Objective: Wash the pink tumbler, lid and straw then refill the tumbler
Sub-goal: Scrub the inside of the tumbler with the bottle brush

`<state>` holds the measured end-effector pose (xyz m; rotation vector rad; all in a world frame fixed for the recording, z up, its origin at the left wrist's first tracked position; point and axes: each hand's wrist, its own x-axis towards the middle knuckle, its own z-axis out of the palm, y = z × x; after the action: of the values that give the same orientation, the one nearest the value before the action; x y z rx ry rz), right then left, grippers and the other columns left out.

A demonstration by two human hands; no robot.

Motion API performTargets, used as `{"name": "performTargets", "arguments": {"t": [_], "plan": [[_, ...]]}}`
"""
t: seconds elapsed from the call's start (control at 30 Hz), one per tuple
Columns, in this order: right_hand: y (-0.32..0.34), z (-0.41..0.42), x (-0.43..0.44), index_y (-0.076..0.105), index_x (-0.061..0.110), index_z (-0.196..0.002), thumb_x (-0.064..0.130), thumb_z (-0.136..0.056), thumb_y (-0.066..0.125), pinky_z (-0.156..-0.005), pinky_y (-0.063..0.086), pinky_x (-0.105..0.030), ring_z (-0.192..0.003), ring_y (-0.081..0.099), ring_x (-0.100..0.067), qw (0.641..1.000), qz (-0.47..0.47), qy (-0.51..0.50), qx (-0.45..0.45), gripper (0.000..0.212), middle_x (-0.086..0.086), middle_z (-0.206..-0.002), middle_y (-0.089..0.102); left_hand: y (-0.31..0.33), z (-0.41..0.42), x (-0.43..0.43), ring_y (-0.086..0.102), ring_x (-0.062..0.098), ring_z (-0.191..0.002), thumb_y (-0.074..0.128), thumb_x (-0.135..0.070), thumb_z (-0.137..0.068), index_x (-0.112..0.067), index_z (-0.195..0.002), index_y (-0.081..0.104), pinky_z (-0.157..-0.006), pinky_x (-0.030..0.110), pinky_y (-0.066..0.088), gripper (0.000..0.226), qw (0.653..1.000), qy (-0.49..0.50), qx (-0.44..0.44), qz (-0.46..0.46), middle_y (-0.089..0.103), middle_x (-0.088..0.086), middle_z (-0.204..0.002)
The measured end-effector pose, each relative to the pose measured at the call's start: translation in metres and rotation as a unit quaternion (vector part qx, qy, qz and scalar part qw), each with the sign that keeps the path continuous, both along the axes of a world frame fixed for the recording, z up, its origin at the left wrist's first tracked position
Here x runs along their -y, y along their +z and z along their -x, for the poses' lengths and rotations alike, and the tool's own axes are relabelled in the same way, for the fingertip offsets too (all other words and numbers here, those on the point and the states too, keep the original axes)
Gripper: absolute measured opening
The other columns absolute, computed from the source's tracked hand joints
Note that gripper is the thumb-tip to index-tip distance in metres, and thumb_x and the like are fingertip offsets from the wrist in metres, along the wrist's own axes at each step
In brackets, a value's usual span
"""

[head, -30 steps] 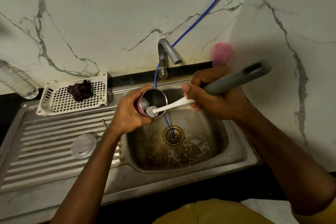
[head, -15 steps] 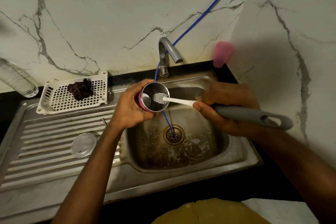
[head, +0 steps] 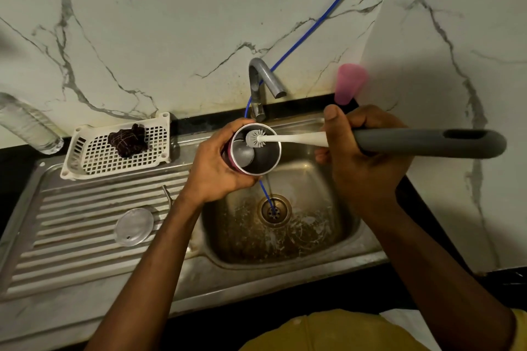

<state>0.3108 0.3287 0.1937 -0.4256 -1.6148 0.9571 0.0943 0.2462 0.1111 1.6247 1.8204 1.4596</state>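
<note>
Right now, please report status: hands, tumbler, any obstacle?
Left hand grips tumbler over sink. Right hand holds brush, bristles at rim. Lid on drainboard. Nothing blocking.

A home kitchen. A steel sink [head: 285,259] with ribbed drainboard [head: 85,225] and tap [head: 263,80] sits against marble-look wall [head: 171,23]. A drying basket [head: 119,151] stands beside it.
</note>
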Motion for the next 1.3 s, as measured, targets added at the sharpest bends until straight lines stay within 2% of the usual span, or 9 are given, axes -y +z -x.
{"name": "performTargets", "arguments": {"t": [0.17,0.3,0.47,0.63,0.73,0.83,0.97,1.17,1.3], "plan": [[0.002,0.012,0.004,0.057,0.007,-0.067,0.001,-0.095,0.063,-0.050,0.046,-0.013,-0.043,0.061,-0.007,0.999,0.035,0.008,-0.039,0.029,-0.004,-0.046,0.054,-0.002,-0.005,0.002,0.058,0.015,-0.127,0.097,-0.006,-0.054,-0.010,-0.138,0.055,-0.109,0.036,0.048,0.094,0.999,0.005,-0.033,0.006,0.062,0.000,-0.135],[0.004,0.019,0.006,0.052,0.019,-0.066,0.008,-0.094,0.063,-0.044,0.048,-0.019,-0.042,0.061,-0.010,0.994,0.064,0.030,-0.086,0.032,-0.001,-0.053,0.058,-0.004,-0.004,0.005,0.058,0.013,-0.127,0.097,-0.004,-0.053,-0.012,-0.138,0.055,-0.108,0.030,0.046,0.095,1.000,0.011,-0.030,-0.003,0.062,-0.002,-0.135],[0.003,0.026,0.009,0.053,0.010,-0.063,0.016,-0.093,0.063,-0.045,0.049,-0.022,-0.043,0.061,-0.011,0.992,0.082,0.052,-0.078,0.032,-0.009,-0.053,0.059,-0.002,0.002,0.005,0.059,0.020,-0.127,0.097,-0.005,-0.055,-0.010,-0.138,0.055,-0.108,0.045,0.048,0.093,0.999,0.019,-0.028,-0.007,0.063,0.001,-0.134],[0.000,0.028,0.014,0.058,0.002,-0.063,0.019,-0.094,0.063,-0.052,0.048,-0.019,-0.043,0.061,-0.016,0.995,0.043,0.082,-0.022,0.036,-0.006,-0.052,0.060,-0.004,0.008,0.007,0.059,0.020,-0.126,0.096,0.000,-0.053,-0.007,-0.137,0.056,-0.106,0.050,0.048,0.093,0.999,0.034,-0.020,-0.009,0.063,0.003,-0.133],[-0.003,0.028,0.016,0.060,-0.006,-0.060,0.012,-0.093,0.062,-0.053,0.050,-0.031,-0.045,0.059,-0.016,0.997,-0.008,0.080,0.015,0.037,-0.003,-0.052,0.059,-0.003,0.013,0.009,0.061,0.021,-0.123,0.094,-0.002,-0.052,-0.007,-0.136,0.056,-0.105,0.047,0.050,0.091,0.999,0.039,0.002,-0.010,0.064,0.003,-0.131],[-0.003,0.025,0.016,0.063,-0.002,-0.061,0.010,-0.092,0.065,-0.053,0.052,-0.036,-0.047,0.061,-0.011,0.995,-0.027,0.087,0.039,0.034,0.000,-0.051,0.060,0.002,0.017,0.013,0.063,0.021,-0.120,0.089,-0.015,-0.052,-0.010,-0.134,0.057,-0.104,0.039,0.051,0.088,0.998,0.045,0.027,-0.026,0.065,0.003,-0.128],[0.000,0.017,0.013,0.065,0.003,-0.060,0.007,-0.092,0.069,-0.055,0.049,-0.025,-0.051,0.060,-0.007,0.985,-0.087,0.113,0.092,0.032,-0.001,-0.054,0.063,0.006,0.019,0.017,0.063,0.021,-0.119,0.087,-0.024,-0.053,-0.014,-0.133,0.057,-0.103,0.041,0.052,0.086,0.998,0.044,0.029,-0.029,0.065,0.002,-0.128],[0.009,0.008,0.003,0.063,0.007,-0.062,0.015,-0.092,0.067,-0.053,0.048,-0.027,-0.051,0.056,-0.009,0.955,-0.173,0.141,0.195,0.031,0.000,-0.059,0.061,0.000,0.018,0.016,0.062,0.022,-0.123,0.092,-0.015,-0.055,-0.009,-0.136,0.056,-0.102,0.052,0.051,0.089,1.000,0.031,0.004,0.001,0.064,0.002,-0.131],[0.009,0.005,-0.008,0.063,0.011,-0.063,0.020,-0.093,0.066,-0.049,0.047,-0.029,-0.050,0.055,-0.008,0.955,-0.172,0.128,0.205,0.031,0.003,-0.059,0.061,0.000,0.010,0.014,0.061,0.017,-0.123,0.094,-0.007,-0.053,-0.007,-0.136,0.056,-0.103,0.039,0.052,0.091,1.000,0.025,0.001,-0.001,0.064,0.001,-0.131]]}}
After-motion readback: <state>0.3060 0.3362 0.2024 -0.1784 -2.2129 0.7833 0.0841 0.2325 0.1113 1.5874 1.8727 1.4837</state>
